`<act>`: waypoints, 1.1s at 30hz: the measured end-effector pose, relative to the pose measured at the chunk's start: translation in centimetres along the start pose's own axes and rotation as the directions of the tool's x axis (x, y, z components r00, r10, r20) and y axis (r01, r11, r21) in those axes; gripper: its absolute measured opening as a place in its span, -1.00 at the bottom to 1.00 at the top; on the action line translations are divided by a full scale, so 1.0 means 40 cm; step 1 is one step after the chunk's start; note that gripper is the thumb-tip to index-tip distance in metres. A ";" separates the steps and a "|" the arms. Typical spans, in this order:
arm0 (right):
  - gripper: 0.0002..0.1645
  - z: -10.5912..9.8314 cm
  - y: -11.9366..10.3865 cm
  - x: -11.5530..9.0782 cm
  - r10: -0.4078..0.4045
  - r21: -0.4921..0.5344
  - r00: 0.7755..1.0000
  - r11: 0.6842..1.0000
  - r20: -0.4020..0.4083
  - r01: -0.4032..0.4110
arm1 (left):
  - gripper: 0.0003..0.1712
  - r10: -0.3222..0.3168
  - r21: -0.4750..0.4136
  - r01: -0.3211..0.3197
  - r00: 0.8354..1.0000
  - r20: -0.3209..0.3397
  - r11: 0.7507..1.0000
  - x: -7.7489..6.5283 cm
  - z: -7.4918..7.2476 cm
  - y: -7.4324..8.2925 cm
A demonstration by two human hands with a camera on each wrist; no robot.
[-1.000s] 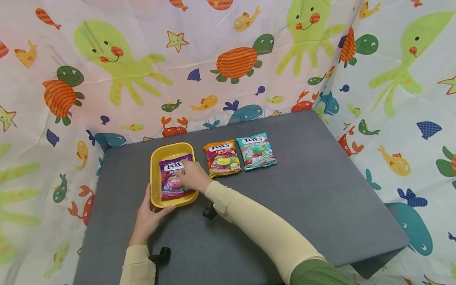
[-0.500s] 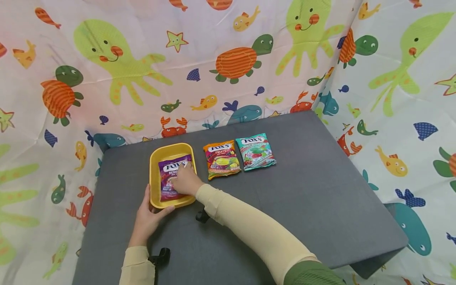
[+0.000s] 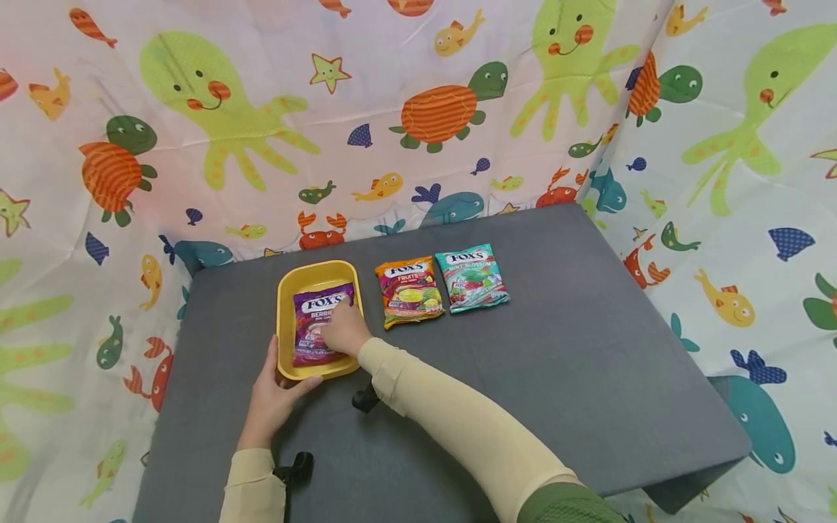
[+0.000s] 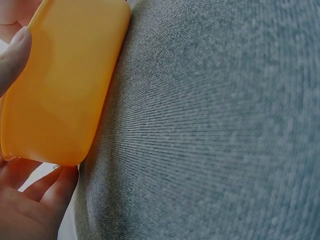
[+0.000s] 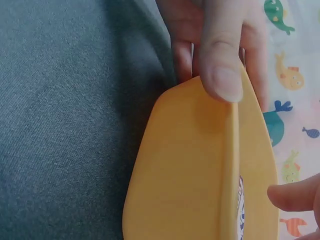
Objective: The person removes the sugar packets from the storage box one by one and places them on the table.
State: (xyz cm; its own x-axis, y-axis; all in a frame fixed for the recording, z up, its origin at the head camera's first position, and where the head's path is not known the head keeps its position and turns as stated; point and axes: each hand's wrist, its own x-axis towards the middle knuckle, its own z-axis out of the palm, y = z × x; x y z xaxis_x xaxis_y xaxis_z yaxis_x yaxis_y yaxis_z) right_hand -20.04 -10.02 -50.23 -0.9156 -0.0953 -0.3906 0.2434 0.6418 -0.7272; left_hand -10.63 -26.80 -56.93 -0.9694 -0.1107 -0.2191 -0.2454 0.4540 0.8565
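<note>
A yellow plastic tray stands on the table's left part, and a purple bag of Fox's berries candy lies flat inside it. My left hand grips the tray's near left corner, with the thumb on its rim and the fingers along the outer wall. My right hand is over the bag's right side, with index finger and thumb spread on its face. The undersides of these fingers are hidden. Only the right thumb shows in the right wrist view, beside the tray wall.
To the right of the tray lie an orange bag of Fox's fruits candy and a teal bag of Fox's mint candy. Dark grey cloth covers the table. A curtain printed with sea animals hangs behind and at both sides.
My right hand has shifted slightly down and to the left over the berries bag, then stayed nearly still. The left hand keeps its grip on the tray. The other bags have not moved.
</note>
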 end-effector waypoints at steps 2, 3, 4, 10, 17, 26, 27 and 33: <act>-0.03 -0.003 -0.004 -0.001 0.021 0.030 1.000 0.999 -0.017 -0.021 | 0.33 0.002 0.003 -0.002 1.000 0.001 1.000 0.002 0.000 0.000; -0.02 -0.004 -0.006 -0.001 0.028 0.036 0.999 0.999 -0.023 -0.028 | 0.33 0.001 0.003 -0.001 1.000 0.002 1.000 0.002 -0.001 -0.001; -0.05 -0.004 -0.008 -0.001 0.034 0.044 0.999 0.998 -0.030 -0.032 | 0.33 0.002 0.002 -0.002 1.000 0.003 1.000 0.003 0.000 -0.002; -0.36 -0.003 -0.010 0.002 0.077 0.155 0.994 0.986 -0.078 -0.064 | 0.32 0.008 -0.002 -0.008 1.000 0.006 1.000 0.005 0.002 -0.002; -0.47 -0.014 -0.011 0.006 0.102 0.247 0.992 0.966 -0.069 -0.082 | 0.32 0.008 0.003 -0.008 1.000 0.001 1.000 0.005 0.000 0.001; -0.54 -0.013 -0.014 0.007 0.048 0.224 0.999 0.973 0.002 -0.048 | 0.35 0.003 0.006 -0.003 1.000 0.009 1.000 0.004 -0.002 0.004; -0.54 -0.012 -0.013 0.007 0.042 0.225 0.999 0.973 0.012 -0.043 | 0.35 0.001 0.005 -0.001 1.000 0.010 1.000 0.004 -0.002 0.004; -0.50 -0.006 0.000 0.013 0.063 0.263 0.998 0.962 0.028 -0.069 | 0.34 -0.009 -0.004 0.009 1.000 0.013 1.000 0.002 -0.003 0.002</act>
State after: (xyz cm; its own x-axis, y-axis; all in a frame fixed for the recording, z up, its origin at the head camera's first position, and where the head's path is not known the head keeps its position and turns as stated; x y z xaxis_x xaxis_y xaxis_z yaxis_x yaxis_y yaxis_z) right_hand -20.61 -9.89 -50.31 -0.8889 -0.0760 -0.4518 0.3813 0.4239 -0.8215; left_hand -10.71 -26.88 -56.82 -0.9671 -0.1028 -0.2326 -0.2538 0.4496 0.8564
